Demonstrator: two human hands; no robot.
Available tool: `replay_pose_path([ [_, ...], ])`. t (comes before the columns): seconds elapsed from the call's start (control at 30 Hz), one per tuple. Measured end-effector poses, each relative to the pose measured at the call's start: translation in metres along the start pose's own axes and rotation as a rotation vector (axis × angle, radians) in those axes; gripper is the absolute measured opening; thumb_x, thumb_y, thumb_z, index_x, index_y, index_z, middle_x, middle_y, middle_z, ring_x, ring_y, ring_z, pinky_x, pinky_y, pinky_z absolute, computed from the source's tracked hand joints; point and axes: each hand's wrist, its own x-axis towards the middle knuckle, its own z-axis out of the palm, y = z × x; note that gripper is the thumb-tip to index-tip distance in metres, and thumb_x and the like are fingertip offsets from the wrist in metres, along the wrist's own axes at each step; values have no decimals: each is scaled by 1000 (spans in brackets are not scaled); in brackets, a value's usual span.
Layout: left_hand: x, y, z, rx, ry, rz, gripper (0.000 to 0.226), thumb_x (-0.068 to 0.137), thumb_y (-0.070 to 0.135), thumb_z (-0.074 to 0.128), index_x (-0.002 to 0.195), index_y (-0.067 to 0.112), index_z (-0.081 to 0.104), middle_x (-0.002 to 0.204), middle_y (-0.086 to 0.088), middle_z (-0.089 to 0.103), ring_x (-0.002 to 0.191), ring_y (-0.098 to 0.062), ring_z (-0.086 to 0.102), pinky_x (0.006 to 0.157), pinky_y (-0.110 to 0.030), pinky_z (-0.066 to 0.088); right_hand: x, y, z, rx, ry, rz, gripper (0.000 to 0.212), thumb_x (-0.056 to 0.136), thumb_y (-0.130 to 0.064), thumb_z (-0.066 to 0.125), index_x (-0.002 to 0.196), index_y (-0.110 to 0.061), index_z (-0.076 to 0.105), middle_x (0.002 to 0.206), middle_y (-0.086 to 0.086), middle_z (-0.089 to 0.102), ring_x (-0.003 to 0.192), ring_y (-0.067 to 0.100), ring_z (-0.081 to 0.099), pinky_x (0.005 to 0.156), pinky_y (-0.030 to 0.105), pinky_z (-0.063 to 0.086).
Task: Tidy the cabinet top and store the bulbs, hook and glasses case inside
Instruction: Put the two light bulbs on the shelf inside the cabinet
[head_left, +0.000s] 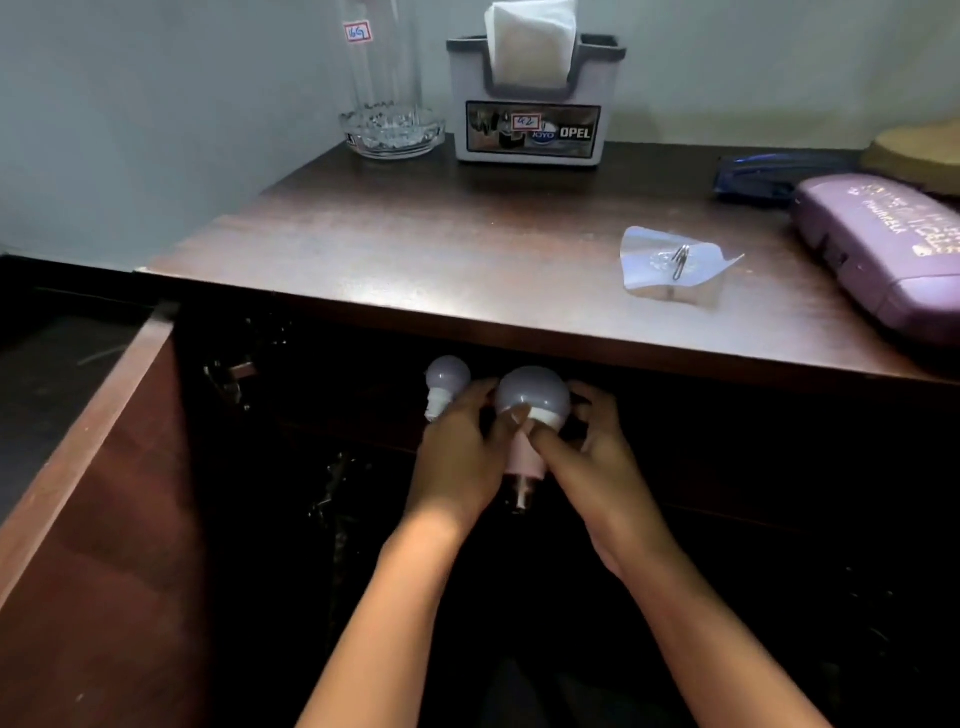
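Both my hands grip a large white bulb (531, 396) in front of the open, dark cabinet, just under the top's front edge. My left hand (460, 457) holds its left side and my right hand (592, 452) its right side; the metal base points down towards me. A smaller bulb (445, 382) sits just left of it, behind my left fingers, apparently inside the cabinet. On the dark wooden cabinet top (441, 249) lie a clear adhesive hook (675, 262) with a metal hanger and, at the right edge, a purple glasses case (883, 249).
The cabinet door (98, 519) stands open at the left. At the back of the top are a glass ashtray (392, 132), a tall clear glass (382, 52) and a tissue holder (535, 104). A dark blue item (769, 174) and a tan object (919, 150) lie at the back right.
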Motion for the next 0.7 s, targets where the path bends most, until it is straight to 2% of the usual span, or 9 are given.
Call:
replay_pose_path([
  [0.1, 21, -3, 1, 62, 8, 7, 32, 91, 32, 52, 115, 13, 60, 112, -13, 66, 104, -29, 62, 89, -38, 50, 17, -2, 8, -32, 21, -1, 62, 68, -25, 64, 125, -16, 43, 123, 12, 57, 112, 24, 56, 98, 46, 46],
  [0.2, 35, -2, 5, 61, 2, -23, 31, 92, 30, 52, 109, 7, 63, 110, -17, 67, 103, -31, 63, 90, -40, 50, 31, 1, 13, -99, 41, 4, 60, 63, -33, 62, 117, -11, 50, 115, 15, 62, 106, 28, 60, 95, 48, 48],
  [0.27, 40, 0, 8, 110, -5, -33, 31, 93, 27, 50, 109, 5, 63, 111, -17, 67, 104, -30, 62, 88, -33, 49, 37, 3, 14, -147, 44, 14, 56, 65, -32, 62, 114, -6, 53, 111, 19, 63, 105, 32, 61, 93, 49, 48],
  [0.4, 42, 2, 12, 140, 4, -34, 29, 94, 21, 45, 109, 2, 62, 111, -18, 66, 102, -30, 61, 71, -19, 37, 43, 3, 14, -209, 38, 3, 31, 79, -15, 61, 107, 0, 58, 108, 24, 65, 104, 35, 61, 91, 48, 47],
  [0.5, 42, 4, 12, 179, 26, -41, 29, 94, 22, 46, 106, 2, 64, 109, -18, 66, 102, -31, 60, 61, -12, 28, 44, 2, 14, -246, 42, -26, 30, 83, -17, 59, 106, 2, 60, 108, 25, 65, 104, 35, 61, 90, 46, 48],
  [0.7, 47, 7, 15, 311, 55, -54, 36, 90, 32, 48, 93, 0, 64, 103, -24, 64, 100, -40, 59, 74, -30, 39, 43, 1, 12, -318, 52, -19, 36, 89, -29, 51, 109, 0, 59, 112, 22, 65, 110, 33, 58, 91, 38, 48],
])
